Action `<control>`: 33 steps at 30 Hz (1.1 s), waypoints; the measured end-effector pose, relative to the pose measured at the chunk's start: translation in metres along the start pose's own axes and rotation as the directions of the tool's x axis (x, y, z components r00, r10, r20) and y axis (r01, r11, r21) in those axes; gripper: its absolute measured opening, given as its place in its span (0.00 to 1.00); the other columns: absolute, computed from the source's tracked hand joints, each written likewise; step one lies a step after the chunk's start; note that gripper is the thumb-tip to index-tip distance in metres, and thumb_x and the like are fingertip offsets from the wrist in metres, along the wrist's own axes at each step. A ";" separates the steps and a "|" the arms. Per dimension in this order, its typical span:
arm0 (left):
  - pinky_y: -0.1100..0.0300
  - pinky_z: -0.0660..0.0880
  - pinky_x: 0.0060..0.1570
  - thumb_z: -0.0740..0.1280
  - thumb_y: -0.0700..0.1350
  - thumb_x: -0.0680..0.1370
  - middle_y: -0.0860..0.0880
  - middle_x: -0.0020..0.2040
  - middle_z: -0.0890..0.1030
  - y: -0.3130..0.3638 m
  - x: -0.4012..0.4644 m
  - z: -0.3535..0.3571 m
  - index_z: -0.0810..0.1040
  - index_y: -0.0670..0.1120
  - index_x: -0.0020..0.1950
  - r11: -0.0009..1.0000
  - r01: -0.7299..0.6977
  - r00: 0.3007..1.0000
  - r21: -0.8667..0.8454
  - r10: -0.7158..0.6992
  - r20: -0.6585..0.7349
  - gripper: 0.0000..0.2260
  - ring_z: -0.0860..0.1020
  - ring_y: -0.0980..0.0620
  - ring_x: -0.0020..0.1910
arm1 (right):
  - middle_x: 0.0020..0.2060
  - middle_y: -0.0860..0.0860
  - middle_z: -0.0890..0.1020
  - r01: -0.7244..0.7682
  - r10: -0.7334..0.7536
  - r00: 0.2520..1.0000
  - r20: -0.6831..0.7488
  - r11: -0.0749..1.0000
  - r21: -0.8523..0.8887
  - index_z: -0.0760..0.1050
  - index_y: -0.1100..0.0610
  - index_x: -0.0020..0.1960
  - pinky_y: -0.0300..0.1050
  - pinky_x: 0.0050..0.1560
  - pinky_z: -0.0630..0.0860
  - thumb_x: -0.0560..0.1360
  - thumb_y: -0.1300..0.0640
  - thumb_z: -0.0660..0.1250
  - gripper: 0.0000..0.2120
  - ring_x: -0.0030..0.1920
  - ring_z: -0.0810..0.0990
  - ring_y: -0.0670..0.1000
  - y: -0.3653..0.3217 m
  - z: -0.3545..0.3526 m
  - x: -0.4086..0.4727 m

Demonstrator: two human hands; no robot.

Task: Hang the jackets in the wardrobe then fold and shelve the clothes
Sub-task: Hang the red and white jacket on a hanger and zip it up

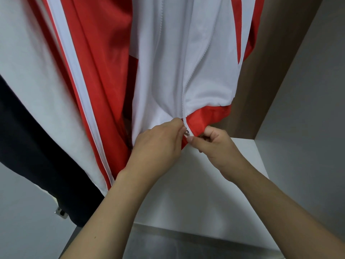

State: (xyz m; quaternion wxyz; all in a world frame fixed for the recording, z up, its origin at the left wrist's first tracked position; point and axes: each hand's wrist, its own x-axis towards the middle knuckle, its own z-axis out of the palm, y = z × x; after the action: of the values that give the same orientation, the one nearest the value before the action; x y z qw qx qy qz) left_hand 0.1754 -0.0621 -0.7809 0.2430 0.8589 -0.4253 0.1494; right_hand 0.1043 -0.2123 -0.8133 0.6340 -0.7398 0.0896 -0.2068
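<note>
A red and white jacket (168, 53) hangs inside the wardrobe, its white front panels facing me and a red sleeve with white stripes (89, 75) hanging to the left. My left hand (158, 144) grips the left bottom hem beside the zipper (186, 116). My right hand (214, 144) pinches the red hem and the zipper's lower end on the right side. Both hands meet at the bottom of the zipper, which is parted above them. The hanger and rail are out of view.
A dark navy garment (37, 156) hangs at the left. The white wardrobe floor (196, 193) lies under my hands, with a brown back panel (276, 71) and a pale side wall (308, 128) at the right. A metal hinge (60, 212) shows low left.
</note>
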 end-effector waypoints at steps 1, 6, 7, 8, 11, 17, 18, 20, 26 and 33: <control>0.53 0.63 0.36 0.55 0.50 0.83 0.54 0.35 0.68 0.002 0.001 0.001 0.64 0.52 0.45 1.000 -0.003 1.000 0.014 0.004 -0.013 0.08 0.71 0.46 0.36 | 0.33 0.53 0.66 0.012 -0.012 1.000 -0.024 1.000 0.005 0.73 0.69 0.44 0.37 0.31 0.62 0.74 0.58 0.73 0.15 0.35 0.63 0.51 0.003 0.001 0.001; 0.55 0.60 0.35 0.59 0.42 0.80 0.53 0.34 0.67 0.005 0.006 0.006 0.61 0.50 0.44 0.978 0.163 0.978 0.130 -0.142 -0.152 0.09 0.73 0.40 0.34 | 0.32 0.52 0.65 0.009 -0.008 0.997 -0.077 1.000 0.020 0.76 0.66 0.45 0.34 0.30 0.63 0.70 0.56 0.69 0.13 0.33 0.64 0.48 0.012 0.000 0.000; 0.55 0.60 0.35 0.60 0.40 0.80 0.51 0.36 0.70 0.007 0.009 0.004 0.61 0.50 0.44 0.973 0.188 0.966 0.135 -0.159 -0.203 0.09 0.75 0.38 0.34 | 0.31 0.52 0.66 -0.014 0.016 0.997 -0.079 1.000 0.019 0.77 0.64 0.43 0.33 0.30 0.64 0.71 0.56 0.69 0.10 0.31 0.64 0.47 0.015 -0.002 -0.001; 0.54 0.59 0.34 0.61 0.39 0.80 0.48 0.37 0.73 0.012 0.012 0.001 0.61 0.49 0.44 0.973 0.194 0.956 0.125 -0.159 -0.244 0.10 0.76 0.37 0.34 | 0.29 0.50 0.66 -0.053 0.054 0.995 -0.087 0.998 0.018 0.78 0.60 0.40 0.33 0.31 0.64 0.72 0.57 0.70 0.06 0.30 0.64 0.46 0.016 -0.005 -0.002; 0.55 0.59 0.32 0.65 0.40 0.78 0.46 0.39 0.78 0.034 0.024 -0.002 0.70 0.48 0.45 0.975 0.139 0.957 0.173 -0.087 -0.278 0.06 0.78 0.39 0.34 | 0.28 0.50 0.71 -0.202 0.204 0.972 -0.119 0.979 0.030 0.74 0.56 0.34 0.38 0.34 0.66 0.76 0.59 0.68 0.12 0.29 0.67 0.46 0.020 -0.013 0.002; 0.53 0.63 0.48 0.63 0.42 0.79 0.48 0.46 0.81 0.062 0.083 -0.042 0.79 0.48 0.50 0.824 -0.217 0.973 0.523 0.226 0.048 0.06 0.75 0.45 0.47 | 0.51 0.48 0.76 -0.285 0.224 0.931 -0.288 0.940 -0.189 0.72 0.55 0.60 0.39 0.44 0.72 0.69 0.48 0.76 0.24 0.46 0.77 0.46 -0.010 -0.047 0.020; 0.52 0.62 0.48 0.62 0.43 0.79 0.48 0.46 0.80 0.067 0.093 -0.053 0.79 0.48 0.50 0.804 -0.253 0.967 0.539 0.234 0.104 0.06 0.73 0.45 0.46 | 0.55 0.47 0.73 -0.226 0.148 0.943 -0.298 0.942 -0.247 0.71 0.51 0.62 0.38 0.46 0.73 0.69 0.50 0.77 0.26 0.49 0.76 0.45 -0.021 -0.049 0.023; 0.52 0.60 0.47 0.61 0.45 0.79 0.49 0.43 0.77 0.078 0.111 -0.071 0.76 0.49 0.47 0.784 -0.292 0.955 0.547 0.214 0.204 0.05 0.69 0.46 0.42 | 0.54 0.46 0.73 -0.082 0.006 0.979 -0.204 0.927 -0.365 0.73 0.48 0.59 0.35 0.45 0.71 0.72 0.50 0.74 0.18 0.48 0.75 0.44 -0.042 -0.050 0.027; 0.47 0.63 0.61 0.61 0.39 0.77 0.49 0.39 0.72 0.099 0.131 -0.104 0.71 0.49 0.42 0.670 -0.294 0.953 0.681 0.153 0.261 0.06 0.66 0.46 0.44 | 0.28 0.46 0.73 -0.020 -0.095 0.989 -0.112 0.669 -0.743 0.75 0.52 0.34 0.44 0.41 0.62 0.77 0.51 0.67 0.13 0.35 0.74 0.53 -0.067 -0.051 0.026; 0.49 0.64 0.57 0.61 0.41 0.79 0.48 0.46 0.81 0.115 0.167 -0.146 0.75 0.48 0.47 0.679 -0.281 0.958 0.678 0.246 0.150 0.05 0.70 0.45 0.47 | 0.35 0.47 0.75 -0.127 0.116 0.992 -0.055 0.828 -0.546 0.72 0.57 0.41 0.40 0.33 0.68 0.75 0.54 0.66 0.07 0.35 0.75 0.46 -0.119 -0.068 0.039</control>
State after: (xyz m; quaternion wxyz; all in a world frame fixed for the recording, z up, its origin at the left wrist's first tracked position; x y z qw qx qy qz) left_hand 0.1744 -0.1520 -0.5475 -0.1299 0.8199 -0.4629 0.3110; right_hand 0.0953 -0.2676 -0.6821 0.4068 -0.8808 0.1980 -0.1392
